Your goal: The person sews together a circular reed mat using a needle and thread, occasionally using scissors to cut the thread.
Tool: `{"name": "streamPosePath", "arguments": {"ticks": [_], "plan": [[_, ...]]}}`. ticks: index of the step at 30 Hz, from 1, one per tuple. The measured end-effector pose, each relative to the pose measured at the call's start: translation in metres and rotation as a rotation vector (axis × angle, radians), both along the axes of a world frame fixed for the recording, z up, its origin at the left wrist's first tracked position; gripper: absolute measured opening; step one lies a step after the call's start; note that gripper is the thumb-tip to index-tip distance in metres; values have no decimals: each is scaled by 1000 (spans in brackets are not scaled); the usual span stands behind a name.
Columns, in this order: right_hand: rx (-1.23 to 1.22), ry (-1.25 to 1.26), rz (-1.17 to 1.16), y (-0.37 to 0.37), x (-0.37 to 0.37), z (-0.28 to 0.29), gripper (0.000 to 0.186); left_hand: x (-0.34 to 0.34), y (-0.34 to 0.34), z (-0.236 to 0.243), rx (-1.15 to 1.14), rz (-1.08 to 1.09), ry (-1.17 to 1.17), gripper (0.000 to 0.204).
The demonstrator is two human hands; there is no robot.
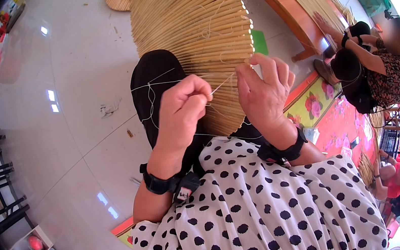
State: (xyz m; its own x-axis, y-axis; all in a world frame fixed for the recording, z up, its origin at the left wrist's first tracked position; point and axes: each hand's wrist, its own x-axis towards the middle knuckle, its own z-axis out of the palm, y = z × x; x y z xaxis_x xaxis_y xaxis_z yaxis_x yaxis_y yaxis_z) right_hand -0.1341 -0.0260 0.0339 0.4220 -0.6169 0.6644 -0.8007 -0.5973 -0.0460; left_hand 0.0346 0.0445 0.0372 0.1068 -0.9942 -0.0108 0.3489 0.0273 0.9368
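Woven reed fan panel (193, 39) rests on the lap, over a black-clad knee (155, 80). Left hand (182, 109) is fisted, pinching white thread (220, 85). Right hand (261, 90) grips the panel's lower edge, fingers curled. Another person (381, 69) sits at right by a wooden bench (286, 8).

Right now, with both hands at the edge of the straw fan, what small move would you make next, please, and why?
Probably draw the left hand leftward to pull the thread snug. It runs taut from those pinched fingers to the straw fan edge, where the right hand steadies the ribs, and loose loops of thread lie over the black knee.
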Motion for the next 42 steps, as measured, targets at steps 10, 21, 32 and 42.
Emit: {"name": "streamPosePath", "arguments": {"ticks": [10, 21, 32, 42], "plan": [[74, -107, 239, 6, -8, 5, 26, 24, 10, 18, -3, 75, -67, 9], [792, -395, 624, 13, -8, 17, 23, 13, 12, 27, -45, -72, -356, 6], [1015, -416, 580, 12, -30, 18, 5, 32, 17, 21, -5, 77, -564, 7], [910, -415, 516, 10, -39, 24, 6, 10, 8, 25, -214, 353, -785, 23]]}}
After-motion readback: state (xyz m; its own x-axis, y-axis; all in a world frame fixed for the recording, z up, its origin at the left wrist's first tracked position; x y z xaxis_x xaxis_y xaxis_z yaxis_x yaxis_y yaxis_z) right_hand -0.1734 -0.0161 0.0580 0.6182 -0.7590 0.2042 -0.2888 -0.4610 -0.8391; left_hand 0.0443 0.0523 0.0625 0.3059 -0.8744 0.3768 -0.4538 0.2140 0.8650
